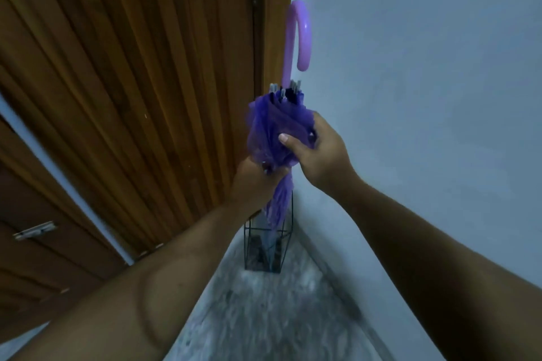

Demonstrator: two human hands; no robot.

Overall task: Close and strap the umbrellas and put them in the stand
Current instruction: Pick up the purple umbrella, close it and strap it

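Purple umbrella (278, 132) folded, upright, hook handle (299, 35) up, tip inside wire stand (265, 246). Right hand (315, 152) grips bunched canopy; left hand (256, 177) grips just below, above stand.

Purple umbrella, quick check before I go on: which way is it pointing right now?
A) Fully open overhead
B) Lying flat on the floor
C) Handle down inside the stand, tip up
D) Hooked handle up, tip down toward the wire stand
D: the pink hooked handle stands above the bunched purple umbrella, gripped by the left hand and right hand, while its lower end reaches down toward the wire stand.
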